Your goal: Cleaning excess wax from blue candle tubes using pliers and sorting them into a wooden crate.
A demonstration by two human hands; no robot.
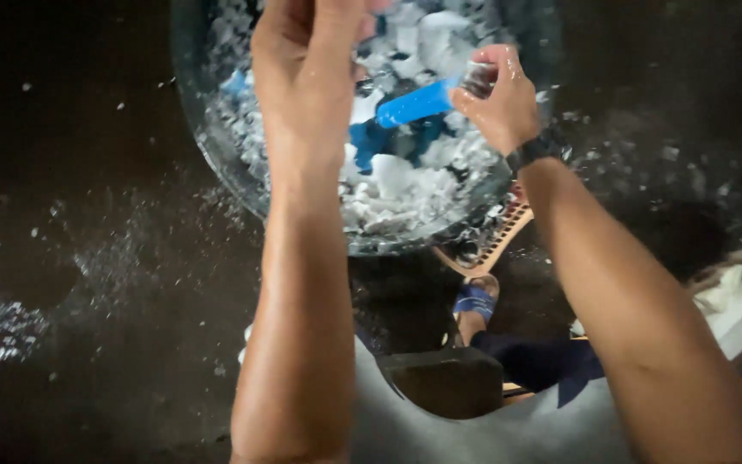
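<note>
At the bottom centre of the frame a foot in a blue-strapped sandal [475, 302] stands on the dark wet floor [88, 215]. Above it, the right hand [498, 96] is closed around a bright blue plastic cylinder [416, 104] over the round metal basin of foamy white laundry [405, 185]. At the top edge the left hand [307, 60] is raised over the basin, its fingers bunched together; I cannot tell what it holds.

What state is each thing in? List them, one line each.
Round metal basin: on the wet dark floor, full of suds and soaked white and blue cloth.
Blue plastic-handled brush: lifted over the basin, gripped at one end.
Right hand: closed on the brush.
Left hand: raised over the basin, fingers cut off by the frame.
</note>
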